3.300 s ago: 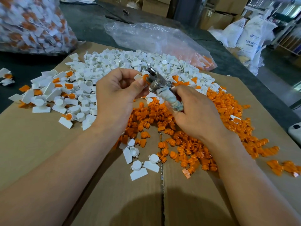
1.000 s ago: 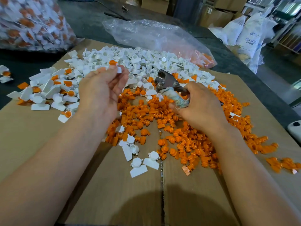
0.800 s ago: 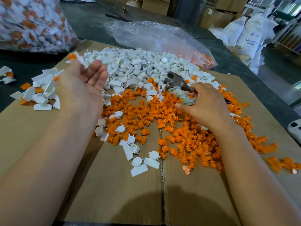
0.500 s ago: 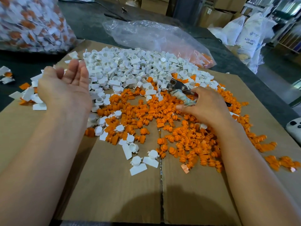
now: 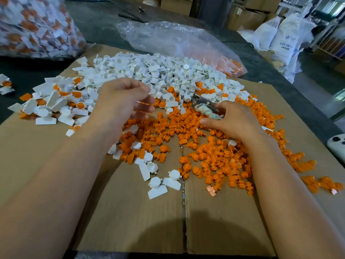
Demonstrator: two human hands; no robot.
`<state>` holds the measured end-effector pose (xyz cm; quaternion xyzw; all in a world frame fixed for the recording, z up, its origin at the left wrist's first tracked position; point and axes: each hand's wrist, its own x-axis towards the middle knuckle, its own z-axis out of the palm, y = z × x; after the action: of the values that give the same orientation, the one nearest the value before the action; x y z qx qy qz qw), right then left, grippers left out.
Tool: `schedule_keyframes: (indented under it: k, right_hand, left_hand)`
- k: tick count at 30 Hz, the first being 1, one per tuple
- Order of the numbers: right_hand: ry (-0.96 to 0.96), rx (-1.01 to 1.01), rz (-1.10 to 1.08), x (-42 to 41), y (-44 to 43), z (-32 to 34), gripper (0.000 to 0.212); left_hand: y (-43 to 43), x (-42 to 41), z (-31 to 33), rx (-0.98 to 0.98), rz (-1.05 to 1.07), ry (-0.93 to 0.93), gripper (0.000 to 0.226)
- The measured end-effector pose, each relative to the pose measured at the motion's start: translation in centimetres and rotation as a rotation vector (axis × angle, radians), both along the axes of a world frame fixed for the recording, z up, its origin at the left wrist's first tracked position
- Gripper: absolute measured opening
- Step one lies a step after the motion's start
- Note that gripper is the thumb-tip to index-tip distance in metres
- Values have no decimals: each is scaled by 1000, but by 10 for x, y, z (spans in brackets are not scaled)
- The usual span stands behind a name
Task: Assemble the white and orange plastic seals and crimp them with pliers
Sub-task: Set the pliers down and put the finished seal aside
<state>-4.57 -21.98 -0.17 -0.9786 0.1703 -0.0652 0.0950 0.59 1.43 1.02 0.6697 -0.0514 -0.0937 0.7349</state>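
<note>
A heap of white seal bodies point(image 5: 149, 71) lies at the back of the cardboard sheet point(image 5: 130, 221). In front and to the right spreads a heap of orange inserts point(image 5: 214, 161). Assembled white-and-orange seals point(image 5: 56, 103) are piled at the left. My left hand point(image 5: 123, 101) is blurred, hovering where the white and orange heaps meet, fingers loosely curled, with nothing clearly in it. Low over the orange inserts, my right hand point(image 5: 233, 120) grips the cloth-wrapped handles of the pliers point(image 5: 203, 106), whose metal jaws point left.
A full clear bag of assembled seals point(image 5: 33, 28) stands at the back left. A crumpled clear plastic bag point(image 5: 168, 40) lies behind the white heap. A white controller point(image 5: 336, 144) sits at the right table edge. White sacks point(image 5: 283, 40) and cartons stand beyond.
My left hand dropped the crimped seal at the left pile and has swung back right to the middle. My right hand lowered the pliers onto the orange heap.
</note>
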Motion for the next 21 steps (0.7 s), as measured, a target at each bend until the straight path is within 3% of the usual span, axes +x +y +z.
schedule_keyframes:
  k: [5, 7, 9, 11, 14, 19, 21]
  right_hand:
    - [-83, 19, 3, -3, 7, 8, 72]
    - [-247, 108, 104, -10, 18, 16, 55]
    - [-285, 284, 304, -19, 35, 25, 34]
    - [-167, 370, 519, -27, 55, 29, 23]
    - [39, 366, 762, -33, 80, 25, 27]
    - [247, 425, 927, -38, 101, 21, 43]
    - [324, 370, 990, -38, 104, 17, 40]
  left_hand:
    - [-8, -7, -1, 69, -127, 0, 14]
    - [-9, -7, -1, 52, -118, 7, 14]
    - [-9, -6, -1, 9, -87, 16, 15]
    - [-9, -5, -1, -30, -32, 12, 17]
    - [-9, -3, -1, -59, 36, -8, 19]
    - [-10, -3, -1, -53, 27, -32, 18]
    - [-10, -4, -1, -49, 22, -39, 17]
